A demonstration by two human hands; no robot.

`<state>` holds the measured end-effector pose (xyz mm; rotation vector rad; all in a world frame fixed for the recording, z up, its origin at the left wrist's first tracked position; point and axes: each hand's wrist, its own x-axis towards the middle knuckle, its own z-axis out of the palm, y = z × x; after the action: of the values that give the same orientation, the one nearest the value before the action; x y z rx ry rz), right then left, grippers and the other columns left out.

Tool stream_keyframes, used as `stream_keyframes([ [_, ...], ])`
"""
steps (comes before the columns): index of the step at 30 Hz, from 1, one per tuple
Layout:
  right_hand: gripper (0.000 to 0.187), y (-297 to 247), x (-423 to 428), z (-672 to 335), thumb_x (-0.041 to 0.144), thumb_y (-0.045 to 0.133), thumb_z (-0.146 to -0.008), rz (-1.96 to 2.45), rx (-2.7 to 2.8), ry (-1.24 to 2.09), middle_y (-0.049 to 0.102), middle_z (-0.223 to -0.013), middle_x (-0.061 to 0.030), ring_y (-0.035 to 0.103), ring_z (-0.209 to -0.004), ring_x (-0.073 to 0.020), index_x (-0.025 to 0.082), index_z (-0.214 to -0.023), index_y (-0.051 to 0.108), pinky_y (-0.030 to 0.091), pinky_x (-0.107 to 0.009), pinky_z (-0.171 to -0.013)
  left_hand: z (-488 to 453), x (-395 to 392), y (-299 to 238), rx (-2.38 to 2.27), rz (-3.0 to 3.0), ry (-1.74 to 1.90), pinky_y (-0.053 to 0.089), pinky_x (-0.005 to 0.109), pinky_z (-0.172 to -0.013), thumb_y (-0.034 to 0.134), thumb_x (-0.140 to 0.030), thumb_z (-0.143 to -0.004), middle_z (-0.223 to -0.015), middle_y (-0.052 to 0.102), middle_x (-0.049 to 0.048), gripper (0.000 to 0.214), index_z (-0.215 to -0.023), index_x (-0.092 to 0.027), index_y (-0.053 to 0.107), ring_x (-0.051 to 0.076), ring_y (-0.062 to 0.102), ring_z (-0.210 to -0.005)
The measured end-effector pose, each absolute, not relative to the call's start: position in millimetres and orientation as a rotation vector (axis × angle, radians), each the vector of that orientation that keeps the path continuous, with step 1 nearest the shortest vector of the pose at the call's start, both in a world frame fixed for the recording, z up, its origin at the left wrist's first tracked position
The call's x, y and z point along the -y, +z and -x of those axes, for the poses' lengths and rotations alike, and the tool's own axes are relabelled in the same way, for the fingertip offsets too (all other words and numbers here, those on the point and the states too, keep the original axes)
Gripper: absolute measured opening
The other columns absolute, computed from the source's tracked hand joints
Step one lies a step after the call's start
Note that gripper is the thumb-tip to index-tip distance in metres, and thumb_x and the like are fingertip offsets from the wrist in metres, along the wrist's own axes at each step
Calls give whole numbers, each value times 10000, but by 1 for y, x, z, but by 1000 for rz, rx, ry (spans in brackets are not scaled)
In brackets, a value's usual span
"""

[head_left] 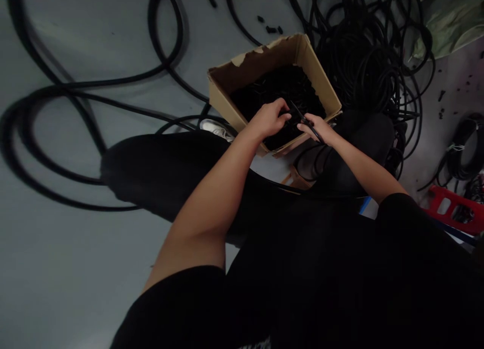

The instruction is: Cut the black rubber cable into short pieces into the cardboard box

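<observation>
My left hand (269, 118) is over the open cardboard box (319, 71), fingers curled round a short black piece that I cannot name. My right hand (316, 128) is closed on a thin black tool or tube (302, 118) that points up-left toward the left hand. The two hands almost touch above the box's near edge. The box is filled with small black pieces (276, 89). My legs in black clothing lie below the box.
Long black hoses (113, 81) loop across the grey floor at the left. A tangled pile of black tubing (370, 56) lies behind and right of the box. A red plastic stool (454, 208) stands at the right edge. Small black bits (270, 28) are scattered beyond the box.
</observation>
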<state>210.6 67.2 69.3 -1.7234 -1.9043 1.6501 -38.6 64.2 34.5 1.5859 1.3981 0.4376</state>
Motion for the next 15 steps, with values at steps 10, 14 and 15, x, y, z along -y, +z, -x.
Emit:
stream_keyframes([
  [10,447,55,-64,-210,550,950,-1124,1721,1826,1783,598,-813,70,624,-699,-160,266,-1105,605,529,-271,-680,36,-61,41,-1402,-1632,399,643,520,-1189,771,-319,-1110,-1222,877,156,357,-1449,-228,839,420,831,-1266],
  [14,514,56,-67,-211,668,939,-1116,1666,1845,1744,652,-895,33,675,-849,-188,250,-1100,640,585,-293,-790,37,-61,33,-1327,-1671,407,655,507,-1137,756,-289,-1098,-1199,879,145,301,-1379,-241,853,396,829,-1199],
  [15,546,56,-67,-212,711,932,-1112,1655,1862,1723,644,-889,33,662,-858,-187,249,-1088,643,569,-289,-788,37,-61,31,-1323,-1676,412,654,503,-1130,757,-283,-1097,-1192,878,141,290,-1368,-244,853,389,829,-1184],
])
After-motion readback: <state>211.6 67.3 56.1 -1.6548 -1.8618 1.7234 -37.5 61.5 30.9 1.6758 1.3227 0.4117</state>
